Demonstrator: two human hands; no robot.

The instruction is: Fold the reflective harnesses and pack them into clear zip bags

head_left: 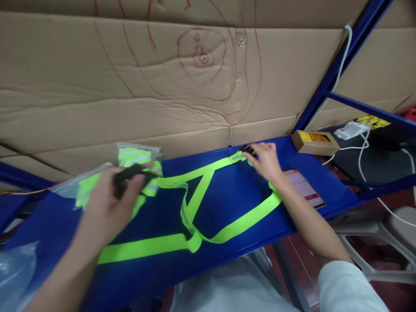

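A neon yellow-green strap harness (242, 222) with grey reflective strips lies spread over the blue tabletop (227, 195). My left hand (112, 193), a little blurred, is closed round a black buckle piece (131, 172) at the harness's left end. At the far right end, my right hand (264, 158) pinches another black buckle part (248, 150), with the upper strap stretched between both hands. The strap's lower loop sags in the middle and twists over itself. Part of the left side is hidden behind my left hand and forearm.
Clear bags holding folded neon straps (134, 154) lie behind my left hand. A phone (303, 186) rests beside my right forearm, near a small cardboard box (314, 143). A clear plastic bag (17, 268) is at lower left. Cardboard (130, 78) walls the back; a blue frame post (341, 65) stands right.
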